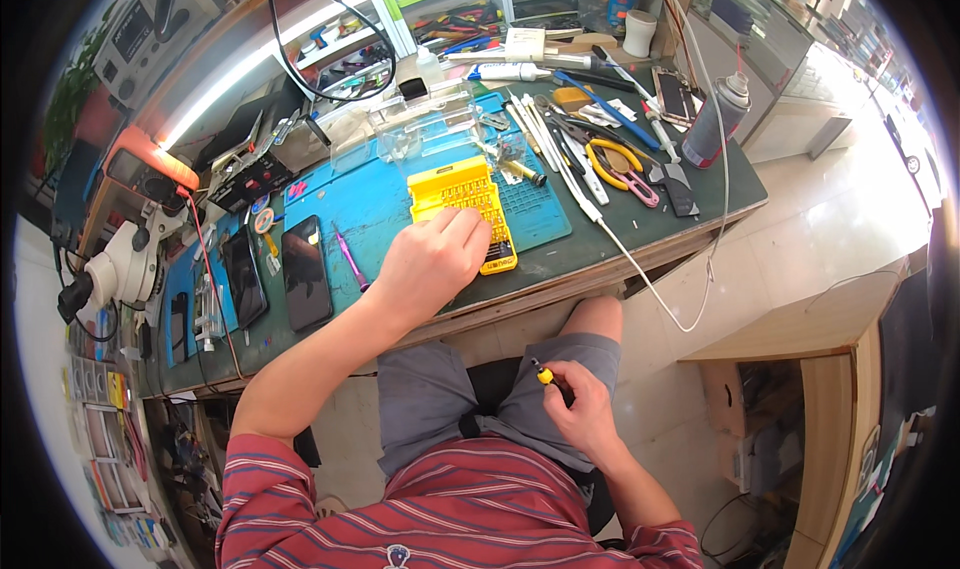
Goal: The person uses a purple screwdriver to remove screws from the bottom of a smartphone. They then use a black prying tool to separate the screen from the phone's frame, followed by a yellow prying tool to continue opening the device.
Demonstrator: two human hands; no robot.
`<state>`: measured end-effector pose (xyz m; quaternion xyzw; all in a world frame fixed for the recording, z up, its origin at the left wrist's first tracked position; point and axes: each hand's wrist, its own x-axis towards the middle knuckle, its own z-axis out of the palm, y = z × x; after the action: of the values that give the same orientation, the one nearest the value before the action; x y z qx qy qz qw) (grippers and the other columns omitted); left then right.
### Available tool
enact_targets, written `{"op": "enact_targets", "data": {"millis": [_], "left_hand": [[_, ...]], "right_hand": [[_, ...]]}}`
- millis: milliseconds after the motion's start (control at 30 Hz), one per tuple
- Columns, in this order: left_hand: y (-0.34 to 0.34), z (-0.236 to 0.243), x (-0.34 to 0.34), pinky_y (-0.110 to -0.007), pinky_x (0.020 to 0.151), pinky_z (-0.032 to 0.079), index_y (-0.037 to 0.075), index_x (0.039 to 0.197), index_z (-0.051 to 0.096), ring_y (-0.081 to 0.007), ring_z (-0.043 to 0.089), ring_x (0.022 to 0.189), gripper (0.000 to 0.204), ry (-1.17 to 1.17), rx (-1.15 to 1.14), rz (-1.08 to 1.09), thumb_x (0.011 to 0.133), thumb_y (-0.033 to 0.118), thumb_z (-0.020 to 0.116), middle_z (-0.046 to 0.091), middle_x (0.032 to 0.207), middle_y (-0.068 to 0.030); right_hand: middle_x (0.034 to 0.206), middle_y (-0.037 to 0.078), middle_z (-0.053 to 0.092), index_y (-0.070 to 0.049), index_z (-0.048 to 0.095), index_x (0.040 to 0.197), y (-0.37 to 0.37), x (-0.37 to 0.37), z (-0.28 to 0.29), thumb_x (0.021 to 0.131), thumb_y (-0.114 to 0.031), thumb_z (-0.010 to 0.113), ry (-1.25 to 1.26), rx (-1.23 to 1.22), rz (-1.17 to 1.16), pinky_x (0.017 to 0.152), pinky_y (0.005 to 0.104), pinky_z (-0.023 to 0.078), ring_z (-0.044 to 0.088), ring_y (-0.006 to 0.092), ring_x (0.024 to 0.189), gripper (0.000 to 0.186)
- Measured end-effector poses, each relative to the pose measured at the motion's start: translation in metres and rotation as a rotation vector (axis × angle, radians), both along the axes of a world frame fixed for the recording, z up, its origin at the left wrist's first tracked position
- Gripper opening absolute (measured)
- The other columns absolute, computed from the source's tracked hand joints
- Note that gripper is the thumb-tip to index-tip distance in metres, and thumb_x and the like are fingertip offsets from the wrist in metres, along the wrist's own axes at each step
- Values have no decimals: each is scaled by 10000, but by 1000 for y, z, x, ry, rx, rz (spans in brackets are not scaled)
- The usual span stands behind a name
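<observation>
My left hand (432, 257) reaches over a yellow screwdriver bit case (455, 177) on the blue work mat (360, 209). Its fingers are pinched together at the case's rows of bits, and they hide whatever is between them. Above my lap, my right hand (582, 409) grips a small yellow-and-black screwdriver (544, 373) with its tip pointing up and away from me. To the left of the case lie a thin purple screwdriver (350, 257) and a dark phone (306, 274), screen up.
Yellow-handled pliers (618, 163), tweezers and other hand tools crowd the bench's right side, near a spray can (716, 119). A white cable (640, 274) hangs over the front edge. On the left stand an orange multimeter (145, 167), a microscope (115, 264) and another phone (245, 274).
</observation>
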<state>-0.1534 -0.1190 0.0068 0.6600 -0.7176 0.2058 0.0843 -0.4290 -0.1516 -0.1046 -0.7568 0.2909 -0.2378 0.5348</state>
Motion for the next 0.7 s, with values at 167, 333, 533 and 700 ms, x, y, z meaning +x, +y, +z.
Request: {"op": "enact_targets", "data": {"millis": [167, 333, 533, 700], "left_hand": [[-1, 2, 4, -356, 748, 580, 35, 955, 700, -272, 711, 877, 121, 215, -9, 42, 839, 61, 718, 716, 986, -88], [-5, 8, -2, -371, 746, 572, 44, 903, 731, -273, 708, 860, 90, 355, -38, 90, 872, 128, 741, 727, 962, -76], [-6, 6, -1, -367, 722, 559, 57, 888, 741, -267, 702, 844, 98, 363, -42, 145, 875, 154, 751, 729, 929, -59], [-12, 3, -1, -370, 712, 552, 62, 899, 740, -277, 693, 827, 101, 385, -71, 164, 872, 158, 755, 727, 926, -74]], "right_hand": [[903, 141, 671, 19, 679, 1080, 1, -3, -1, 854, -21, 643, 15, 23, -4, 741, 321, 543, 676, 248, 783, 232], [905, 144, 670, 19, 678, 1081, 0, -4, -2, 858, -21, 640, 7, 11, -11, 744, 323, 544, 678, 255, 786, 230], [911, 146, 669, 21, 678, 1089, -1, -5, -1, 860, -18, 641, 8, 27, -6, 742, 319, 541, 670, 251, 778, 235], [919, 141, 672, 20, 675, 1096, -1, -7, -4, 864, -12, 642, -4, 67, -20, 739, 315, 537, 661, 239, 772, 237]]}}
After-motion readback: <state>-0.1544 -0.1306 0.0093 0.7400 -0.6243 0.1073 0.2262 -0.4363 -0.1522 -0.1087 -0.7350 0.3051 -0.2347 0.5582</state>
